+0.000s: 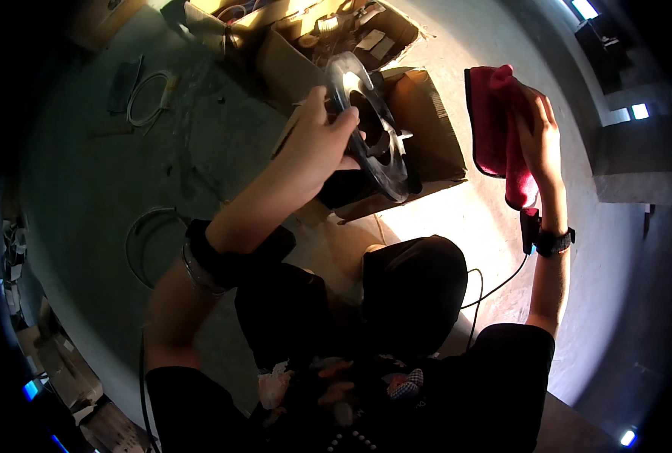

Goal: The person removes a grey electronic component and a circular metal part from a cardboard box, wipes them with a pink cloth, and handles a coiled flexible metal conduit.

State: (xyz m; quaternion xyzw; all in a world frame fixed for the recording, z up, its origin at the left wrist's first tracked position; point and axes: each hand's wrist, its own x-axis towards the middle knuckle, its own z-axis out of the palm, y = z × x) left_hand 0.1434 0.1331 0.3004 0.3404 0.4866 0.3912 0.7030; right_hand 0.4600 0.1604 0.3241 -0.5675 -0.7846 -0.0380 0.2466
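Observation:
My left hand [321, 140] grips the edge of a dark, glossy ring-shaped part [401, 181] with cut-outs, held tilted over an open cardboard box [426, 113]. Part of that hand's grip is hidden behind the ring. My right hand [538, 136] is closed on a red cloth [491, 121] with a dark border, to the right of the box. The cloth hangs down toward my wrist, where I wear a black watch [553, 241]; a small black device [530, 230] with a cable is beside it.
More cardboard boxes [279, 64] with assorted items stand behind. A coiled pale cable [141, 98] and a curved band [130, 253] lie on the grey floor [94, 196] at the left. Cardboard [67, 366] is at the lower left. My knees are below the box.

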